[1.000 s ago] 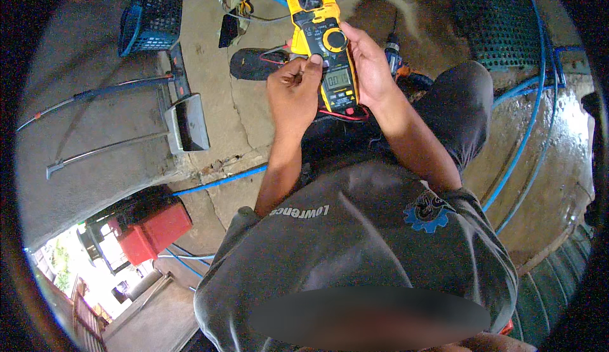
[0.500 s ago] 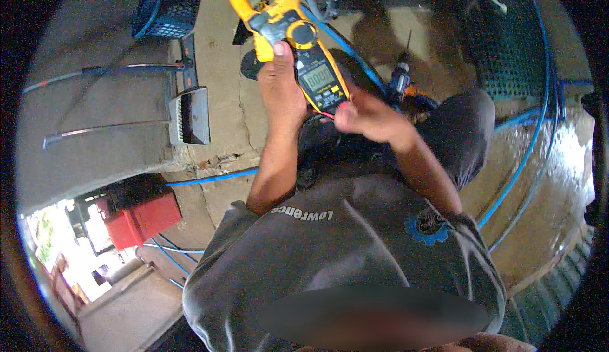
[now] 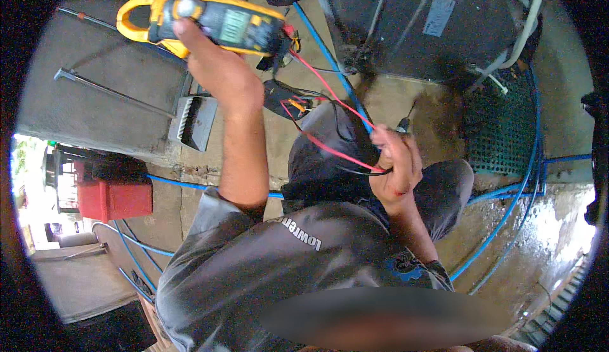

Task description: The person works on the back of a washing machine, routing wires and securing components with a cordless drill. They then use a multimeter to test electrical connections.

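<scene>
A yellow and black clamp meter [image 3: 233, 25] lies sideways in my left hand [image 3: 225, 76], its jaw closed and pointing left. My left thumb rests by the round dial. Red and black test leads [image 3: 325, 146] run from the meter's right end in a loose loop. My right hand [image 3: 398, 165], over my lap, has its fingers closed on the leads. Orange ends of the leads show over a black pouch [image 3: 282, 101] on the floor. Behind my right hand, only part of a power drill [image 3: 403, 125] with a long bit is visible.
A dark metal panel with pipes [image 3: 406, 28] stands ahead. Blue hose [image 3: 327, 47] crosses the floor; more hoses run at right beside a green perforated mat [image 3: 498, 130]. At left are a dustpan [image 3: 198, 123] and a red box [image 3: 117, 200].
My left hand has swung the meter leftward and turned it from upright to sideways. My right hand has left the meter's lower end, moved right and nearer me, and now grips the leads.
</scene>
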Tool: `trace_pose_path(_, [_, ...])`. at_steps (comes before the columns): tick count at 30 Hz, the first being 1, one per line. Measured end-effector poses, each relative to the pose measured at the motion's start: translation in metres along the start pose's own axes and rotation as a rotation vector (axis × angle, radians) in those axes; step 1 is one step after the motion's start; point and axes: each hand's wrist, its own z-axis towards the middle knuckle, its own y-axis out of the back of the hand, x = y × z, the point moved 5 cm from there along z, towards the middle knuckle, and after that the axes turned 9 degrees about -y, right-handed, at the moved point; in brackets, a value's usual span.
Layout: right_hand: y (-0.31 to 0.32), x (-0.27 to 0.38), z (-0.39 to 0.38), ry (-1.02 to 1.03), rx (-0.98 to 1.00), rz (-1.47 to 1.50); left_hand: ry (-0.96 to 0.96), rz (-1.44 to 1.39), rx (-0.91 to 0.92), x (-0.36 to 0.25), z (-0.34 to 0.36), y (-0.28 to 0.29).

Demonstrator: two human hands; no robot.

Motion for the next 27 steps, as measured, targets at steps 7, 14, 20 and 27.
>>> trace_pose_path(7, [0.002,-0.029,0.005,-0.159,-0.095,0.146,0.053,-0.055,0.127,-0.026,0.064,-0.019])
trace_pose_path(14, [-0.046,-0.02,-0.028,-0.822,1.34,1.818,-0.052,-0.16,0.18,-0.073,0.11,-0.041])
trace_pose_path(20, [-0.045,-0.062,-0.051,-0.494,1.273,0.634,-0.023,-0.138,0.141,-0.116,0.201,-0.028])
trace_pose_path(27, [-0.064,-0.131,0.0,-0.455,0.744,-0.001,-0.125,0.217,0.096,-0.125,0.259,0.042])
